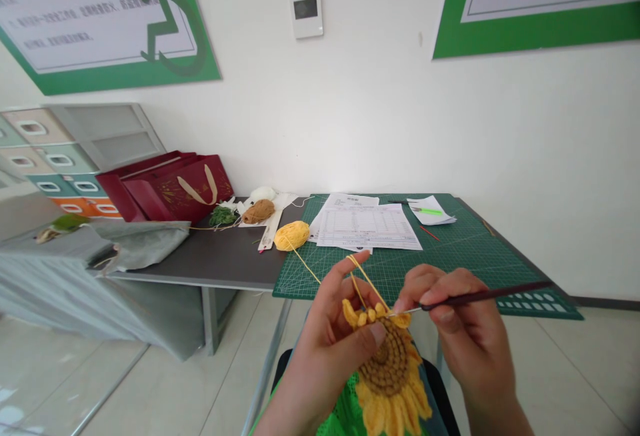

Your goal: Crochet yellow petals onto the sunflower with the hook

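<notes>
My left hand pinches a crocheted sunflower with a brown centre and yellow petals, its thumb on the brown rounds. Yellow yarn loops over the raised left index finger and runs down to the flower's upper edge. In my right hand is a crochet hook with a dark handle, gripped like a pen. The hook's metal tip meets the petals at the flower's top, near the left thumb. From the yellow yarn ball on the table a strand leads toward my left hand.
A green cutting mat bears printed sheets and a small paper stack with a bright green pen. Brown yarn, green yarn and a dark red gift bag stand to the left, before drawer boxes.
</notes>
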`<state>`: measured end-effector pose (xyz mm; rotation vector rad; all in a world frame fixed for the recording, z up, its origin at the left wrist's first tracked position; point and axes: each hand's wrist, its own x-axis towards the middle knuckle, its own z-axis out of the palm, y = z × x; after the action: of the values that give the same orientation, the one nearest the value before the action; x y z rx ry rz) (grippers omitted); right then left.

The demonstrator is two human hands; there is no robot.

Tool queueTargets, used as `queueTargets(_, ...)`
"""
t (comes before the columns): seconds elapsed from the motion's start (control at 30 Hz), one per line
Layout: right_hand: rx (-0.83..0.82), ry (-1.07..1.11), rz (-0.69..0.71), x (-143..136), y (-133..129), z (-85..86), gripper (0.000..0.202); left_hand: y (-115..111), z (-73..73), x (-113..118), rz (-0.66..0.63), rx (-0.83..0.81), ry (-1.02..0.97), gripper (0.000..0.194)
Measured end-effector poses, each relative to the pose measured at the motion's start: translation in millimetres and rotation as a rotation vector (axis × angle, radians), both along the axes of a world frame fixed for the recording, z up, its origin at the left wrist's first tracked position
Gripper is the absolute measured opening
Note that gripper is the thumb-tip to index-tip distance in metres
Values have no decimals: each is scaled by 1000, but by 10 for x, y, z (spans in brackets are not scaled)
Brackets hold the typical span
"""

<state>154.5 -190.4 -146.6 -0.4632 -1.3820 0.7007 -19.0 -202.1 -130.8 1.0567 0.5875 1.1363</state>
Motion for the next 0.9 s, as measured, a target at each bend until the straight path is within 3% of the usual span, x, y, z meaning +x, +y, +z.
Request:
queueTargets(0.27,231,-319,-212,54,-80,23,22,7,-36,13,47,70,61,68)
queueTargets(0.37,428,-488,-377,43,-107,92,26,11,-30,31,83,104,81,69)
queueTargets(0.53,670,-670,-657,-26,-137,141,12,-33,13,74,126,107,85,68)
queueTargets(0.63,718,-702,-739,-62,-152,99,10,-60,44,76,136,103,54,69)
queueTargets(0.73,716,-670,-763,-86,-172,60,11,-58,83,54,45,18,-53,70)
queueTargets(0.9,728,-681,-797,-117,-193,69,17,-19,156,36,26,-146,-156,50)
